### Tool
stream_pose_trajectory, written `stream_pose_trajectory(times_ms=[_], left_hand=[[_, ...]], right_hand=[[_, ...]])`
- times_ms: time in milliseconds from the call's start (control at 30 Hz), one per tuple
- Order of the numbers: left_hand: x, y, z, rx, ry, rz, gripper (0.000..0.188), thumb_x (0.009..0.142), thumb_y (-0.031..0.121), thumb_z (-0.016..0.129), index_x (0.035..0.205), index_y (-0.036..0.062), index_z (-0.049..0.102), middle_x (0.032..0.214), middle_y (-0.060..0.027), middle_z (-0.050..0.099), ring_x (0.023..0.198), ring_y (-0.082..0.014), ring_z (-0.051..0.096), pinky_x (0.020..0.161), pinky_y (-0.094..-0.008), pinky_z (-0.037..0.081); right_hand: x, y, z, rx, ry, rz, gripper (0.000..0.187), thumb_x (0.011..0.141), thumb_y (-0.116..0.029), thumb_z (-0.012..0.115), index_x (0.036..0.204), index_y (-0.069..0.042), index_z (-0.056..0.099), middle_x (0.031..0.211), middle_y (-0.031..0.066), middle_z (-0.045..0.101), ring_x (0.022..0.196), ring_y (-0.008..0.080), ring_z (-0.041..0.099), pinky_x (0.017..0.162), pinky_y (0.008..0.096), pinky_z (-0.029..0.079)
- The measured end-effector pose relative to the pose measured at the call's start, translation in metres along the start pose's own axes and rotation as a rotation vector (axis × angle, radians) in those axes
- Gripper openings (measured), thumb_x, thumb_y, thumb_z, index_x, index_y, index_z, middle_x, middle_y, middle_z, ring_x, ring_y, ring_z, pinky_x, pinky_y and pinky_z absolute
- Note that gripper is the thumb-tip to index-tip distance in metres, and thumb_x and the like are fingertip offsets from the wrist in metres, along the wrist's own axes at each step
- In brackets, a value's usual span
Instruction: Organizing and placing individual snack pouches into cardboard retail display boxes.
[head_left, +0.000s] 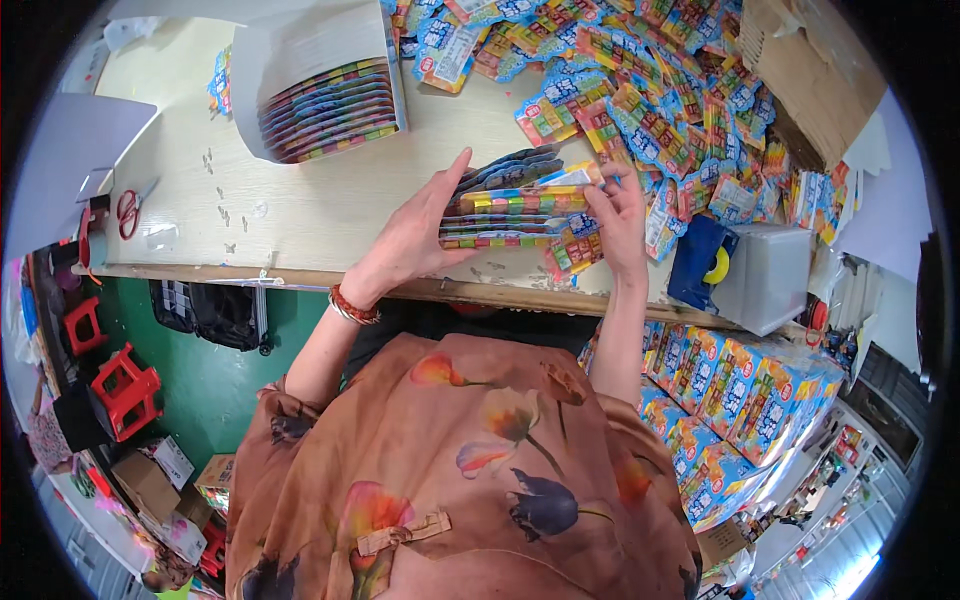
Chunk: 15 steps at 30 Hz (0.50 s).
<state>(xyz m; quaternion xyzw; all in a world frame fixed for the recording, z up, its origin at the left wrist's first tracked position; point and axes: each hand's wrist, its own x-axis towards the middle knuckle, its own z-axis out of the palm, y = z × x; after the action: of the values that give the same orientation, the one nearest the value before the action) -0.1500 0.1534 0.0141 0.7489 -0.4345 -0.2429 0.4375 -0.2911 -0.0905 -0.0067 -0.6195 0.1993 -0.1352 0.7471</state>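
Note:
A stack of flat colourful snack packets [497, 222] stands on edge near the table's front, in rows facing me. My left hand [408, 232] braces the left end of the stack, thumb at the near side and fingers along the far side. At the right end, my right hand [620, 215] is closed on a packet, pinching its corner between thumb and fingers. One loose packet [575, 250] lies under my right wrist side, beside the stack. Beyond my left hand, an open white box [300, 40] holds a row of similar packets [325, 115].
Loose packets [650, 120] form a large heap at the far right, beside a brown carton [810, 75]. A tape dispenser [705, 262] and a clear plastic box [765, 275] stand right. Red scissors [130, 212] lie left. Filled display boxes [735, 395] are stacked below right.

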Motion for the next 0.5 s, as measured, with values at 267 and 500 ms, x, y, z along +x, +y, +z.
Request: stream_pose_trajectory(times_ms=[267,500], left_hand=[[0.003,0.002,-0.005,0.054,-0.029,0.070,0.085,0.071,0.017,0.078,0.143,0.0104,0.033,0.129,-0.0153,0.047,0.115,-0.0346,0.052,0.094,-0.0394,0.048],[0.003,0.003,-0.010,0.087,-0.126,0.126,0.076,0.072,0.017,0.077,0.138,0.0107,0.041,0.130,-0.0125,0.048,0.116,-0.0340,0.052,0.094,-0.0395,0.048]], right_hand=[[-0.024,0.001,0.015,-0.035,-0.006,0.099,0.057,0.080,0.010,0.065,0.128,-0.001,0.036,0.115,0.0116,0.056,0.101,0.0169,0.061,0.082,0.0295,0.054],[-0.025,-0.015,-0.013,-0.098,0.187,-0.021,0.038,0.077,0.008,0.069,0.112,0.001,0.054,0.098,0.0086,0.067,0.089,0.0128,0.064,0.079,0.0249,0.052]])
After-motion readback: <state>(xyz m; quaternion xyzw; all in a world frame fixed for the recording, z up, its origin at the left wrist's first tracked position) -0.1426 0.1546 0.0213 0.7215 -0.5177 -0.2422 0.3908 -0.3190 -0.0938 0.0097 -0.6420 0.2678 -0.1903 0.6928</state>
